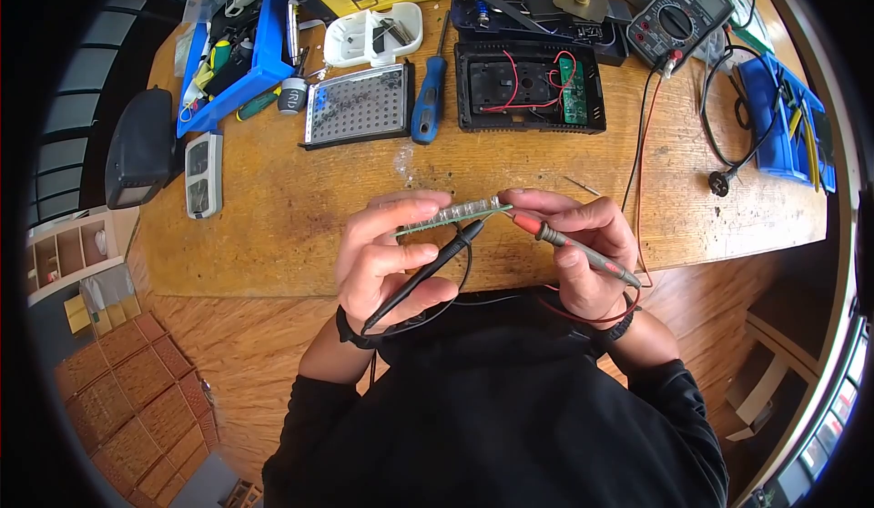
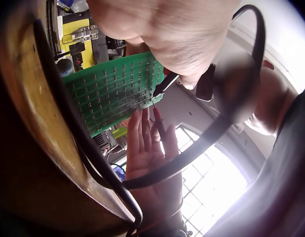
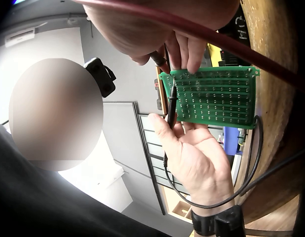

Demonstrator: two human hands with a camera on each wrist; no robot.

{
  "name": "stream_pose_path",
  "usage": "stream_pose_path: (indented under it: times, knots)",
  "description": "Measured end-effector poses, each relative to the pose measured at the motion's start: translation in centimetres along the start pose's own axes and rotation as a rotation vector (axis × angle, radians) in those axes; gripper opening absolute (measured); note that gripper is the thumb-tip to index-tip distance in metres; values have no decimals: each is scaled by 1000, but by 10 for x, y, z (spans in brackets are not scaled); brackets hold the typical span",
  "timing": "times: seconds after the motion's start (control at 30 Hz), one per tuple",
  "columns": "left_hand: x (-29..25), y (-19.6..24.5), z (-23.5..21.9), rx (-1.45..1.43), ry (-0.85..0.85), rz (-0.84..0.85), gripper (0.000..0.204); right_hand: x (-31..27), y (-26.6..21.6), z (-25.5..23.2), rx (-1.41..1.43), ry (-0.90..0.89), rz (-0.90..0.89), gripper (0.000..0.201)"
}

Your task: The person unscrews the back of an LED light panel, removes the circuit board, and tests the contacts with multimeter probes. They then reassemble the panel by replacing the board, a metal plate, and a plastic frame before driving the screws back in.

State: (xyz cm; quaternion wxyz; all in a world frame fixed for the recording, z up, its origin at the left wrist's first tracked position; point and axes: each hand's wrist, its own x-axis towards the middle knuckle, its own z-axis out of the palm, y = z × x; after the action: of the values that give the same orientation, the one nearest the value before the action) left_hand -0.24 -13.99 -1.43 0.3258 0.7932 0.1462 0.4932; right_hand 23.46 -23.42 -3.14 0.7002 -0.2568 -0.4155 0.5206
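Observation:
A green circuit board (image 1: 446, 223) is held up over the table's front edge, clear parts on top and rows of solder joints (image 3: 212, 96) underneath. My left hand (image 1: 375, 258) grips the board's left part and also holds a black test probe (image 1: 421, 277), slanting up to the right. A red-tipped multimeter probe (image 1: 592, 258) is pinched in my right hand (image 1: 596, 235), whose fingers also touch the board's right end. Both probe tips meet close together at that end's underside, as the left wrist view shows on the soldered face (image 2: 113, 91).
A multimeter (image 1: 675, 22) with leads lies at back right, beside a blue bin of tools (image 1: 774, 135) and a power plug (image 1: 719, 183). Behind the hands are an opened black housing (image 1: 492, 98), a blue screwdriver (image 1: 428, 103), a metal-topped tray (image 1: 360, 107) and a blue bin (image 1: 259, 62).

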Motion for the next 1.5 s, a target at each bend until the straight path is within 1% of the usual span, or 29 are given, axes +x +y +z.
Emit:
stream_pose_path:
  times: [0.07, 0.13, 0.17, 0.23, 0.27, 0.37, 0.43, 0.53, 0.57, 0.63, 0.73, 0.83, 0.97, 1.03, 1.07, 1.1, 1.17, 1.2, 1.27, 1.37, 1.5]
  knots:
    - [-2, -6, 0, -36, 10, 22, 44, 0, 1, 0, 1, 5, -3, 21]
    - [-4, -9, 0, -129, 41, -14, 49, 0, 4, -1, -8, 9, -27, 24]
    - [-5, -9, 1, -127, 41, -14, 49, 0, 4, -1, -7, 8, -27, 24]
    - [-7, -8, 4, -276, 106, -134, 52, 0, 4, -1, 0, 12, -15, 27]
    - [-4, -6, 6, -277, 113, -144, 53, 1, 4, -1, 1, 12, -15, 27]
    - [0, -2, 9, -267, 72, -179, 53, 3, 4, -1, -32, -5, -13, 30]
    - [-2, -3, 10, -258, 72, -183, 53, 4, 5, -1, -137, 16, -50, 32]
    - [0, -3, 10, -267, 72, -202, 53, 10, 5, 6, -152, 12, -76, 33]
    - [1, -3, 10, -283, 73, -212, 53, 14, 5, 10, -152, 9, -74, 33]
    - [2, -4, 10, -307, 83, -228, 53, 21, 4, 18, -63, 45, -44, 33]
    - [7, -5, 6, -393, 35, -265, 51, 30, 5, 23, -8, 4, -32, 31]
    - [7, -9, 5, -359, 10, -241, 50, 34, 8, 21, 13, -31, -41, 29]
    - [9, -7, 3, -339, 41, -257, 49, 32, 8, 22, 21, -21, -25, 27]
    - [12, -10, -1, -74, -23, -94, 50, 32, 10, 20, 16, -29, -31, 27]
    - [12, -9, -1, -13, -8, -86, 49, 32, 12, 18, 14, -32, -38, 27]
    - [11, -7, -3, -11, -5, -86, 49, 31, 12, 18, 15, -36, -37, 27]
    - [10, -4, -7, 95, -35, -113, 48, 31, 13, 17, -23, -40, -28, 26]
    - [10, -1, -7, 97, -33, -113, 48, 30, 13, 17, -22, -44, -27, 26]
    - [11, 5, -8, 121, -39, -166, 43, 30, 13, 17, -50, -35, -40, 26]
    - [12, 3, -10, 129, -41, -131, 44, 31, 12, 18, -39, -31, -50, 25]
    - [2, -4, -15, 56, -26, -154, 43, 30, 11, 16, -65, -40, -54, 24]
